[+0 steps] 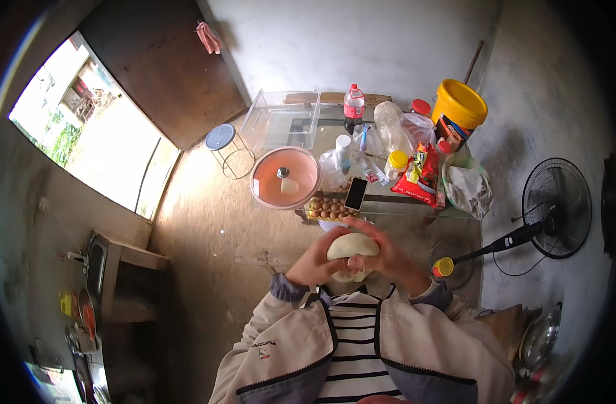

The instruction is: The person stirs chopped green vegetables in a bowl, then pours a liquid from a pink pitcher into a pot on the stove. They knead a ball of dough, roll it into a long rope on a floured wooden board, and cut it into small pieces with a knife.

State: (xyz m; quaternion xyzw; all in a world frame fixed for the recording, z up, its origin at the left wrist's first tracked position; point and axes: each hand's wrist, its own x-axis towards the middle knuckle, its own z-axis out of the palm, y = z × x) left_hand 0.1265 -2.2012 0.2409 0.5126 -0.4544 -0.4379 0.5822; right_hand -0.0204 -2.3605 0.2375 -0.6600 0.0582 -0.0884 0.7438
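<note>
A smooth, pale lump of dough [353, 245] is held up in front of my chest. My left hand [315, 260] cups it from the left, and my right hand [391, 257] grips the other side. Both thumbs press at its near, lower edge. Below it shows another pale mass [352, 275], partly hidden by my fingers; whether it belongs to the same dough I cannot tell. Beyond my hands, on a glass table [404, 206], stands a pink basin [308, 194] under a clear knobbed lid [267, 177]. A small pale lump [289, 186] shows through the lid.
Brown eggs [330, 207] in a tray and a phone [356, 194] are just past my fingertips. A cola bottle [354, 108], red packet [419, 174] and yellow bucket [459, 108] stand farther back. Right is a fan [555, 209]; left, a stool [220, 137] near the open doorway.
</note>
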